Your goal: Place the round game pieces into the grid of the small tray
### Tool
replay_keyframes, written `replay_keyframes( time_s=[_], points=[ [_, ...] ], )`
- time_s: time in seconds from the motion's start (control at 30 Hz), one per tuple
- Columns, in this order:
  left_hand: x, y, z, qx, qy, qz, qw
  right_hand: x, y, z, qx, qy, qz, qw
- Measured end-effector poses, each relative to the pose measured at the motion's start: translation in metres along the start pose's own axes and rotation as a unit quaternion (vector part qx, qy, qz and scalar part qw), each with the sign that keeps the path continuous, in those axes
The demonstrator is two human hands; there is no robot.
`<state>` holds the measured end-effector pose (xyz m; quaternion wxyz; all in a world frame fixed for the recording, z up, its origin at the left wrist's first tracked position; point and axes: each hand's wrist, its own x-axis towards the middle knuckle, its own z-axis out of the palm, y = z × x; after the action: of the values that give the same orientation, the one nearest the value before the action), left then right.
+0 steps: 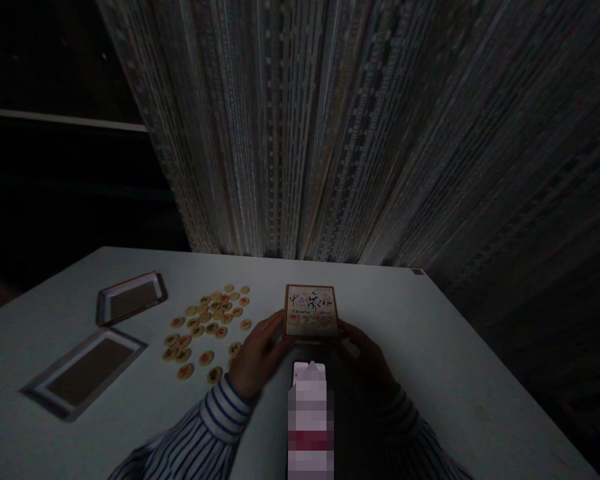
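Note:
A small square box (311, 323) printed with "Chinese chess" and large dark characters is in front of me, its printed face toward me. My left hand (258, 352) grips its left side, and my right hand (371, 359) holds the right side. The fingers behind the box are partly hidden, and the right hand is in deep shadow. Round wooden Chinese chess pieces (206, 359) with red or black characters lie scattered left of my left hand. Some of them overlap in a pile, and a few sit close to my wrist.
Two shallow rectangular trays (131, 298) (87, 370) lie on the left of the white table (430, 380). A phone (309, 413) with a lit, blurred-out screen is at the bottom centre, between my forearms. A striped curtain (300, 133) hangs behind the table's far edge. The room is dim.

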<state>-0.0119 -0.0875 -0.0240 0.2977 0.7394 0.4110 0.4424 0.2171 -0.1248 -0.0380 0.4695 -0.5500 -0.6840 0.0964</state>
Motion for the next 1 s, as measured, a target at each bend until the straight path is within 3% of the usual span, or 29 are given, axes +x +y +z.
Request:
replay_keyframes(
  time_s=[0.17, 0.4, 0.6, 0.8, 1.0],
  points=[
    [-0.009, -0.018, 0.008, 0.089, -0.005, 0.025, 0.996, -0.008, 0.008, 0.006, -0.034, 0.016, -0.024, 0.999],
    [-0.008, -0.021, 0.017, 0.134, -0.021, 0.055, 0.989, -0.009, 0.008, 0.008, -0.053, -0.012, 0.045, 0.998],
    [-0.007, -0.020, 0.019, 0.156, -0.039, 0.057, 0.985, -0.008, 0.007, 0.006, -0.098, -0.015, -0.008, 0.995],
    [-0.007, -0.020, 0.020, 0.172, -0.052, 0.036, 0.983, -0.002, -0.004, 0.003, -0.140, -0.060, -0.038, 0.988],
    [-0.005, -0.018, 0.021, 0.179, -0.071, 0.034, 0.981, 0.000, -0.010, 0.003, -0.139, -0.109, 0.042, 0.983]
  ],
)
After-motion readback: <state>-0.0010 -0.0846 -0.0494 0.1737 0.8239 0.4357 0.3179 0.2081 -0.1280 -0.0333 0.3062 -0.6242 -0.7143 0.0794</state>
